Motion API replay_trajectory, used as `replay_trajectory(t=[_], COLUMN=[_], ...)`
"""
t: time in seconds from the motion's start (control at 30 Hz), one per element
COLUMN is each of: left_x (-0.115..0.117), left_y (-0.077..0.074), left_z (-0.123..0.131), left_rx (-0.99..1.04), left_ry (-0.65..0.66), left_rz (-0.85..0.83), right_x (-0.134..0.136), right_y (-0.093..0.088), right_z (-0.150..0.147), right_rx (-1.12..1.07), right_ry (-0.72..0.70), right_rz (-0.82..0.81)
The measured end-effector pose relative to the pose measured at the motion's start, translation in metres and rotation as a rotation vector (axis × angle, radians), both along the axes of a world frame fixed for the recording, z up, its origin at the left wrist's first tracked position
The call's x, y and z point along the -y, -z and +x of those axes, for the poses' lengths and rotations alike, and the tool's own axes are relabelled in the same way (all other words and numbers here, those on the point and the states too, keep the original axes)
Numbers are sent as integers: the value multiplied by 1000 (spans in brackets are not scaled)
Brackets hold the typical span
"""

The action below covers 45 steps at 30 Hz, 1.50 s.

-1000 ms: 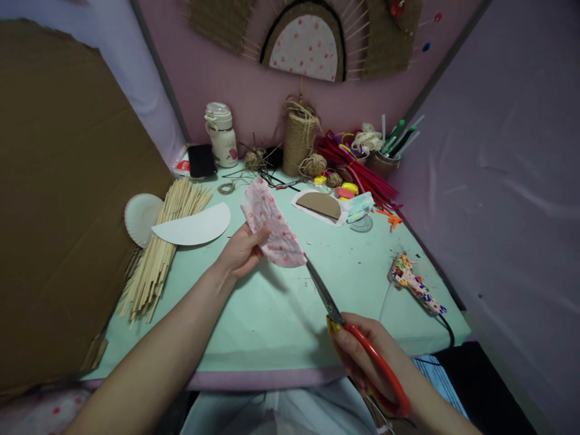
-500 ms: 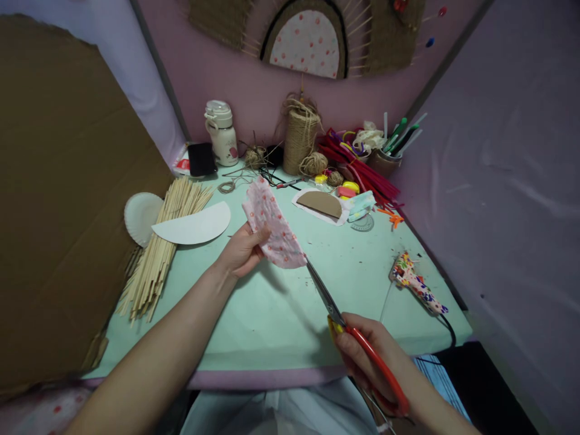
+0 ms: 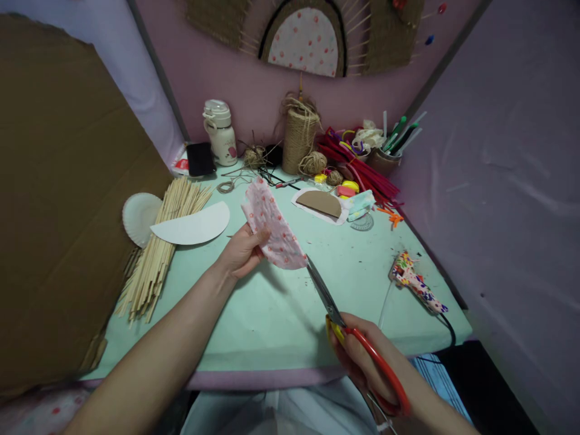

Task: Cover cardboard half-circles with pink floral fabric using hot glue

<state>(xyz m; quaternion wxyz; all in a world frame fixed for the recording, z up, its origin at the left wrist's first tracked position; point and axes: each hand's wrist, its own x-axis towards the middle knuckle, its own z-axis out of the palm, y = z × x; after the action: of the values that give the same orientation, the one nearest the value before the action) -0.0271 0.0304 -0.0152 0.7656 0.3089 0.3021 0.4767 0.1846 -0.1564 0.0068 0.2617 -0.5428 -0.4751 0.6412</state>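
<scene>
Pinched between the thumb and fingers of my left hand (image 3: pixel 247 248) is a roughly half-round piece of pink fabric (image 3: pixel 274 232) with a red-dotted print, raised above the table. My right hand (image 3: pixel 367 350) grips a pair of scissors (image 3: pixel 330 302) with red handles and a yellow inner part. The blades point up and left, and their tips are at the fabric's lower right corner. Whether the tips touch the cloth, I cannot tell. Beyond the fabric lies a brown cardboard half-circle (image 3: pixel 319 204) on a white piece.
Bundled wooden sticks (image 3: pixel 156 260), a white half-circle (image 3: pixel 193 225) and a paper plate (image 3: pixel 140 217) lie left. A patterned glue gun (image 3: pixel 417 283) with a cable rests right. Along the back stand a bottle (image 3: pixel 222 136), a twine spool (image 3: pixel 299 139) and a pen cup (image 3: pixel 385 160).
Almost nothing differs. The scissors and my right hand have shifted very slightly, while the fabric stays in my left hand at the same place.
</scene>
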Motion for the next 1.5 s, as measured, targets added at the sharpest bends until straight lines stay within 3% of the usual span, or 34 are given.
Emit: replay_trajectory(t=[0.53,1.33,1.5], left_x=[-1,-1,-3], left_y=[-3,-4,-2], left_z=[-1,-1,-2], left_rx=[-22,-24,-31], left_ry=[-18,-32,-35], left_rz=[7,26,18], right_x=[3,-1,3], right_y=[-9,-9,-12], right_z=[-7,-3,-6], right_rx=[77,72,83], right_ry=[81,19,103], right_rz=[-48,-70,-47])
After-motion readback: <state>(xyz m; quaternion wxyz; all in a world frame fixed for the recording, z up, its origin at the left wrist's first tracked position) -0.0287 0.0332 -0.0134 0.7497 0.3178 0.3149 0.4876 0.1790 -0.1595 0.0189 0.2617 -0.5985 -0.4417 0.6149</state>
